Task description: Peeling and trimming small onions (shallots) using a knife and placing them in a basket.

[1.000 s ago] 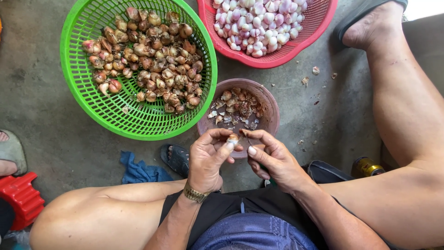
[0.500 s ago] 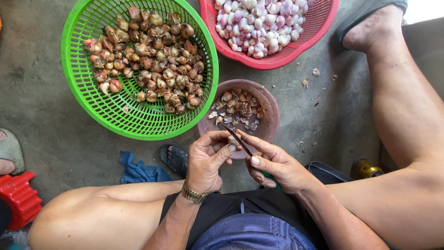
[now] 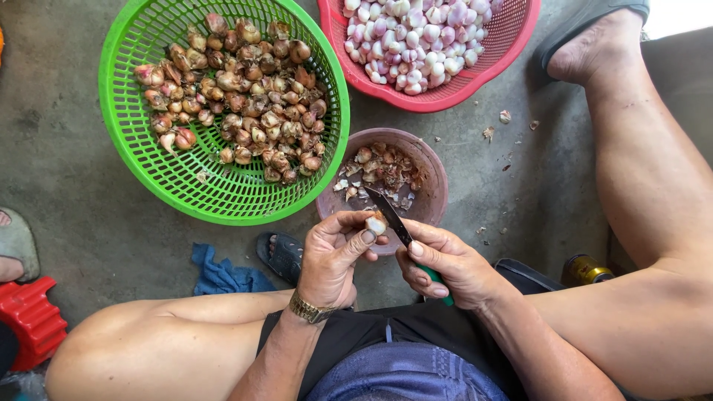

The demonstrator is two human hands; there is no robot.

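Note:
My left hand (image 3: 332, 258) pinches a small shallot (image 3: 376, 223) between thumb and fingers, over the near rim of a brown bowl (image 3: 435, 178) that holds peelings. My right hand (image 3: 450, 263) grips a small knife (image 3: 388, 214) with a green handle; its dark blade points up and left, lying against the shallot. A green basket (image 3: 156, 174) of unpeeled brown shallots sits at the upper left. At the top a red basket (image 3: 445, 95) holds peeled pale pink shallots. A gold watch is on my left wrist.
I sit low with bare knees spread on a grey concrete floor. A sandalled foot (image 3: 594, 44) rests top right. A blue rag (image 3: 220, 273) and dark sandal (image 3: 278, 256) lie near my left knee. A red plastic stool (image 3: 30, 319) stands at far left, a brass-coloured can (image 3: 587, 271) at right.
The knife blade, hidden behind my hands one second ago, now sticks out toward the bowl, set against the shallot. Both hands stayed in place over the bowl's near rim.

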